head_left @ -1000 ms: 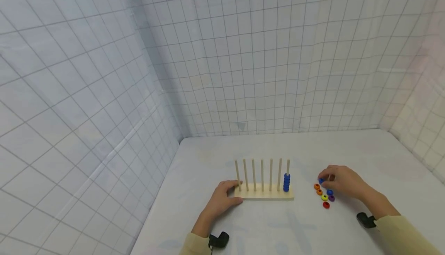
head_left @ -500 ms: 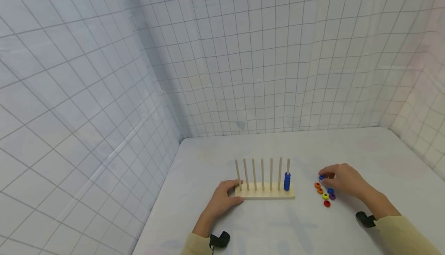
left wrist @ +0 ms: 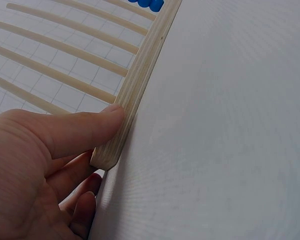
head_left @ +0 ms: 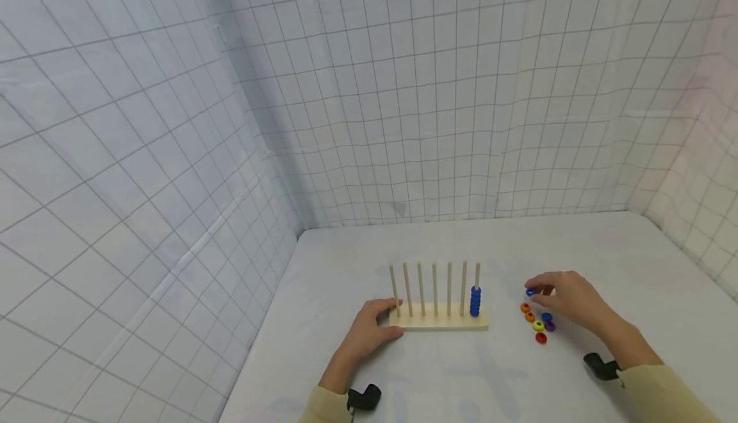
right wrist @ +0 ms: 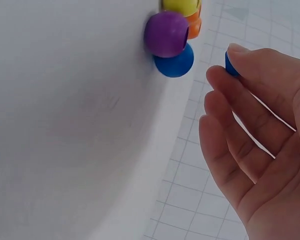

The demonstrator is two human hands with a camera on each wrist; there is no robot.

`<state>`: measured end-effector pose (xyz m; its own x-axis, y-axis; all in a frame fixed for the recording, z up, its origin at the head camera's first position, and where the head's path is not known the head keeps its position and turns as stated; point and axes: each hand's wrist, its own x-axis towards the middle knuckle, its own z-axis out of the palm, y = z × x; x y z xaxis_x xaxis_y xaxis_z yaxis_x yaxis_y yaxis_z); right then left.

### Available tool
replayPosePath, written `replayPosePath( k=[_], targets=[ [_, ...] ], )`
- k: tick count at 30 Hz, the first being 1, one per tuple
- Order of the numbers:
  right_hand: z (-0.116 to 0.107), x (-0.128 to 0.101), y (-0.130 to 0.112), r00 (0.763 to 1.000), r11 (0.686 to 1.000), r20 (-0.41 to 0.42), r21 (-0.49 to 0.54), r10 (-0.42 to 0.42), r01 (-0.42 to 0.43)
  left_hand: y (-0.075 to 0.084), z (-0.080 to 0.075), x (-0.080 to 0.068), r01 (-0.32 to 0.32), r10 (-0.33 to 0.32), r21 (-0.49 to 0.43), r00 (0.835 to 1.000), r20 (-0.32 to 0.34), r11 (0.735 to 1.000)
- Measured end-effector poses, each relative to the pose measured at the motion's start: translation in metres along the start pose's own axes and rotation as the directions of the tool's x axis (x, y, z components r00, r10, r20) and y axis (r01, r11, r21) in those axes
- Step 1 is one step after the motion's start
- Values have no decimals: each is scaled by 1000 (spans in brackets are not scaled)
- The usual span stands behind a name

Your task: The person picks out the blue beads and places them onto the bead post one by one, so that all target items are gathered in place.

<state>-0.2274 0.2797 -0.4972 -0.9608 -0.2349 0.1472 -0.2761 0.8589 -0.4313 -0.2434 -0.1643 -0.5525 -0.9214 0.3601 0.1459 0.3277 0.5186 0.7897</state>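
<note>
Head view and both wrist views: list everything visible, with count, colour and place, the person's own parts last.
Peg rack: one, pale wood, six upright pegs, mid table.
Stacked beads: blue, on the rightmost peg; count unclear.
Loose beads: six, two orange, one yellow, one purple, one blue, one red, right of the rack.
Held bead: one, blue, above the loose ones.
Table: one, white.
Grid walls: white, around the table.
Left hand: grips the rack's left end.
Right hand: pinches the held bead.
</note>
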Motion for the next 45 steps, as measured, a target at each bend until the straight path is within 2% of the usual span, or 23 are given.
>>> replayPosePath(
  k=[6,13,24,45],
  targets=[
    [-2,-1,-10,1000,1000,-19,0,14,-14,1,-1,0,1,-1,-13,1000,6,1000],
    [-1,0,-14,997,1000,-75,5,-9,9,0,-1,1,-5,6,-13,1000,10,1000],
    [-4,-2,-23,993,998,-118,53,-25,31,-2,-1,1,-14,14,4,1000,6,1000],
    [-15,0,-47,986,992,-169,119,-15,36,2,-2,0,-6,6,-8,1000,9,1000]
  ],
)
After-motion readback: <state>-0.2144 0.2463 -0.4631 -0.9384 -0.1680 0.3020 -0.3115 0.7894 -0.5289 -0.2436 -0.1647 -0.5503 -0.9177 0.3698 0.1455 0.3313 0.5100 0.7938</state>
